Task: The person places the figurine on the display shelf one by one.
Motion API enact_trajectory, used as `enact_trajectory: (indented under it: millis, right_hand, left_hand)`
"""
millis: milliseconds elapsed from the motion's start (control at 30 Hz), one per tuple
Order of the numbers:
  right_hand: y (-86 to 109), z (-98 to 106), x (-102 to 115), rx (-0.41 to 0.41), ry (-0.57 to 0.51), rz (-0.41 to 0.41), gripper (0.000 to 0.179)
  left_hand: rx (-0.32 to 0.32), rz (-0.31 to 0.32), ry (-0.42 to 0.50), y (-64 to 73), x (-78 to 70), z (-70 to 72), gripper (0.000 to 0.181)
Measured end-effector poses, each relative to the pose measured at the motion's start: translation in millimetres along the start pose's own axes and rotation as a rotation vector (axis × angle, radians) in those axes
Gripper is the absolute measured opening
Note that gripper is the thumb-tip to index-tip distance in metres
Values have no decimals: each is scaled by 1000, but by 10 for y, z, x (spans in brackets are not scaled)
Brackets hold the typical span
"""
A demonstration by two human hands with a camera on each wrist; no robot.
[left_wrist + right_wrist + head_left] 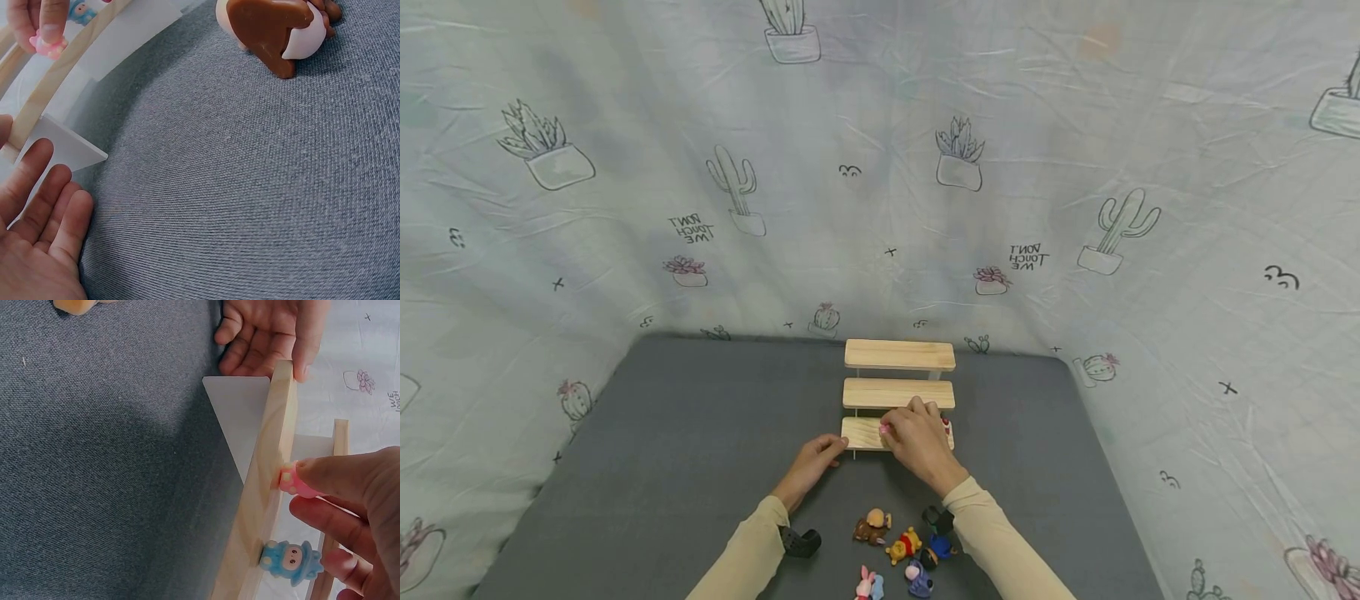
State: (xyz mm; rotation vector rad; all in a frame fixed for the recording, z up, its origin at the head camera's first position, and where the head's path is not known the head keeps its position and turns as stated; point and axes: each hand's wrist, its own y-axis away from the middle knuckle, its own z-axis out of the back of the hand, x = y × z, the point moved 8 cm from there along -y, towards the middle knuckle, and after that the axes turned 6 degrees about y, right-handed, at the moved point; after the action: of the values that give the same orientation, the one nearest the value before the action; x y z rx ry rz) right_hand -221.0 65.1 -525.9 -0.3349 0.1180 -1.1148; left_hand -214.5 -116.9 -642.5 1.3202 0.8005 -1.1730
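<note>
Pink figure [297, 480]: pinched between thumb and forefinger of the right hand [917, 435], at the surface of the bottom tier [861, 432]; cannot tell whether its base touches the wood. Left hand [812, 460]: thumb rests at the tier's left end, other fingers relaxed below, beside the side panel [239, 412].

Surroundings: blue figure [290, 561] stands on the same tier, just right of the pink one; the right hand's lower fingers sit very near it, contact uncertain. A small red item [946, 426] shows at the tier's right end, partly behind the hand. Middle tier [880, 392] and top tier [899, 353] rise behind. In front of the shelf, between the forearms, lies a loose group: brown figure [869, 533], peach figure [877, 518], yellow bear [904, 547], blue-clad figure [941, 546], donkey [918, 578], piglet [864, 582]. The right hand and forearm cover part of the bottom tier and approach.

Edges and room: the shelf stands near the back edge of the grey table [722, 433], with the curtain [880, 217] behind. Bare table stretches left of the shelf, with a narrower stretch to the right; a strip also separates the bottom tier from the figures.
</note>
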Motion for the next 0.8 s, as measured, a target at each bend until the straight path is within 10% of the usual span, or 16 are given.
enact_trajectory:
  millis: [800]
  right_hand:
    - [35,146,32,-28,-35,12,27]
  left_hand:
    - [-14,5,10,25,-38,-6,39]
